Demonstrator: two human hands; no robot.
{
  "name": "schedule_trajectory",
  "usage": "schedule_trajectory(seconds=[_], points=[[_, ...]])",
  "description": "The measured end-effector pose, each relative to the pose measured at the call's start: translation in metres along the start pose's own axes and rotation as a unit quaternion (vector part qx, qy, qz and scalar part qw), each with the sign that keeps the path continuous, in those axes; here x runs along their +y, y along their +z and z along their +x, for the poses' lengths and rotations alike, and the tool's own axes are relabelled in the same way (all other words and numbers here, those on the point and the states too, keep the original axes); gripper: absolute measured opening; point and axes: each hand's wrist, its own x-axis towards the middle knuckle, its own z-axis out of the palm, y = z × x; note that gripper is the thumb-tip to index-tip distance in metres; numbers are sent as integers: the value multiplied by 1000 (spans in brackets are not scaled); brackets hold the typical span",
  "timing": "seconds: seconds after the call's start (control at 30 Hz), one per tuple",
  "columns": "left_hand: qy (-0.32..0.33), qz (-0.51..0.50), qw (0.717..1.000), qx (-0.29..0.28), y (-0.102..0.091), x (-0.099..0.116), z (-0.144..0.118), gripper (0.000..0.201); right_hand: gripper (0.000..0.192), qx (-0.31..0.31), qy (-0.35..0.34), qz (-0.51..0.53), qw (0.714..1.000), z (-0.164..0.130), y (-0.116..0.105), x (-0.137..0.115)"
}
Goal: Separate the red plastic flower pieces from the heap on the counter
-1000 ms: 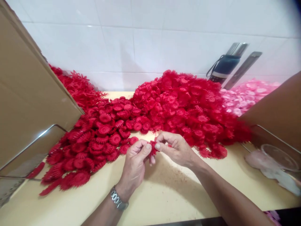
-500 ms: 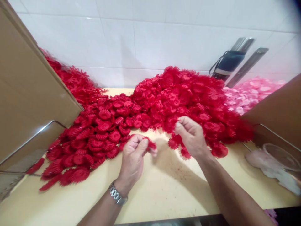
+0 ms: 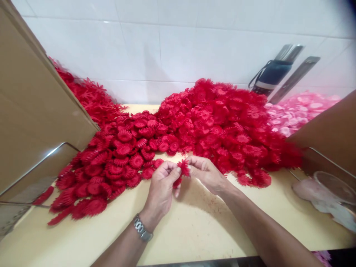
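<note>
My left hand (image 3: pixel 161 189), with a metal watch on its wrist, is closed around a red flower piece whose lower part shows below the thumb. A fringed red flower piece (image 3: pixel 183 167) sits between my two hands, its spiky petals spread. Thumb and fingers of my right hand (image 3: pixel 208 174) pinch this piece at its right side. Whether it is one piece or a small stack I cannot tell. Just behind my hands lie a heap of curled, fringed red discs (image 3: pixel 122 148) on the left and a taller heap of red flower pieces (image 3: pixel 219 118) on the right.
Cardboard panels stand at the left (image 3: pixel 41 81) and right (image 3: pixel 330 126). Star-shaped red pieces (image 3: pixel 93 98) lie back left, pink pieces (image 3: pixel 294 115) back right. A dark blue bottle (image 3: pixel 274 76) and metal ruler (image 3: pixel 296 79) lean near the tiled wall. A clear tub (image 3: pixel 333 185) sits right.
My right hand has moved left and down from the red heap to my left hand. Both hands now meet at the red flower piece. My left hand has shifted slightly right.
</note>
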Motion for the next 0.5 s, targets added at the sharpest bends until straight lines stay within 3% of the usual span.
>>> schedule_trajectory(seconds=[0.13, 0.23, 0.33, 0.5], points=[[66, 54, 995, 57, -2, -2, 0, 22, 35, 3, -20, -20, 1000, 0, 2, 0], [98, 77, 991, 53, -3, -2, -1, 20, 25, 27, -25, -25, 999, 0, 6, -1], [89, 82, 992, 47, -3, -2, -2, 15, 19, 58, -51, -44, 996, 0, 9, -1], [145, 93, 982, 72, -8, -3, -2, 16, 17, 113, -68, -167, 977, -1, 9, 1]])
